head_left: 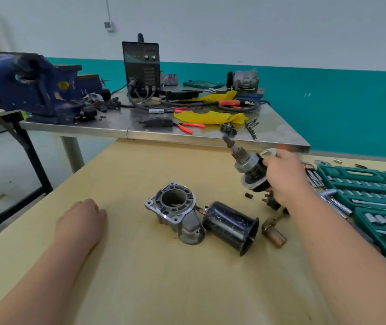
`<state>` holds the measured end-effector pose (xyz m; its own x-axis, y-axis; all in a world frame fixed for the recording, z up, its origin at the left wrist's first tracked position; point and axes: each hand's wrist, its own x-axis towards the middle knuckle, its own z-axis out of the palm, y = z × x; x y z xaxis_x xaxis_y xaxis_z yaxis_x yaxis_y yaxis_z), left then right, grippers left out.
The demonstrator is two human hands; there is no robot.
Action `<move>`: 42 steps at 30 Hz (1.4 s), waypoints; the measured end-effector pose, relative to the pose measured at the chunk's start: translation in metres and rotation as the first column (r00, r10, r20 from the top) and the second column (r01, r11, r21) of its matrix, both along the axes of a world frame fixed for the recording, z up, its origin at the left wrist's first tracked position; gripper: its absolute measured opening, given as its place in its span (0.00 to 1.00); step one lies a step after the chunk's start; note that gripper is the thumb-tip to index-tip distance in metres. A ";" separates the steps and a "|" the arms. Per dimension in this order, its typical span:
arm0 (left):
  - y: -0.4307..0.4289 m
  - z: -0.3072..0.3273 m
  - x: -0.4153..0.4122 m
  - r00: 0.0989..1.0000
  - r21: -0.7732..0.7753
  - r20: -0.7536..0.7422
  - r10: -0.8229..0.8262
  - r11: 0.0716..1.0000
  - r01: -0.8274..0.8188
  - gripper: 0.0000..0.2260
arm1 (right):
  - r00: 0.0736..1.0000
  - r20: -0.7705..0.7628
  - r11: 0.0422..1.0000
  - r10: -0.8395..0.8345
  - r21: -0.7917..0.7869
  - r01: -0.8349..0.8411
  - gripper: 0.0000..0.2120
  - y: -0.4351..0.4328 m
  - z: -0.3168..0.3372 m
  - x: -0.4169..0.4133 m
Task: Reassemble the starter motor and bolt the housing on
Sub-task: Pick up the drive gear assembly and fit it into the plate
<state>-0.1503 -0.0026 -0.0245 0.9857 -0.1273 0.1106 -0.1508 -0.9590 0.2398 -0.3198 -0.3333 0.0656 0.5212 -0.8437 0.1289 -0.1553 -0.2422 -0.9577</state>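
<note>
Curling round the drive shaft assembly (246,165), the right hand (285,177) holds it aloft; left hand (80,222) lies loosely curled.

Left forearm comes in bare from the near left, angled toward the middle. The left hand (80,219) lies back up, fingers loosely bent, holding nothing. On the right, the bare forearm stretches farther out. The right hand (283,177) is raised, fingers wrapped round a motor shaft (246,165), thin end tilted up and far left.
</note>
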 end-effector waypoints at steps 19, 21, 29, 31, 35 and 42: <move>-0.043 0.013 -0.041 0.961 -0.224 0.211 -0.178 0.948 0.225 0.13 | 0.904 0.416 0.791 0.100 0.518 -0.326 0.14 0.047 -0.036 -0.083; -0.050 0.011 -0.046 0.950 -0.207 0.211 -0.232 0.939 0.275 0.12 | 0.906 0.418 0.797 0.063 0.526 -0.298 0.13 0.046 -0.044 -0.085; -0.060 -0.002 -0.082 0.875 -0.069 0.150 -0.461 0.878 0.474 0.10 | 0.908 0.413 0.811 0.075 0.504 -0.297 0.18 0.037 -0.061 -0.091; -0.063 0.005 -0.106 0.844 -0.145 0.215 -0.491 0.839 0.525 0.09 | 0.904 0.421 0.822 0.069 0.489 -0.291 0.19 0.039 -0.064 -0.089; -0.090 0.015 -0.191 0.566 -0.077 0.400 -0.721 0.588 0.805 0.11 | 0.875 0.483 0.866 0.010 0.433 -0.249 0.17 0.044 -0.066 -0.083; -0.144 0.001 -0.274 0.287 0.057 0.242 -0.927 0.309 0.949 0.16 | 0.838 0.541 0.763 -0.068 0.570 -0.306 0.09 0.013 -0.069 -0.079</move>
<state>-0.4242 -0.1467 -0.0237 0.1481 -0.9294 0.3381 -0.9843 -0.1053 0.1416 -0.3988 -0.3206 -0.0030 0.6367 -0.7619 -0.1189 0.3762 0.4415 -0.8146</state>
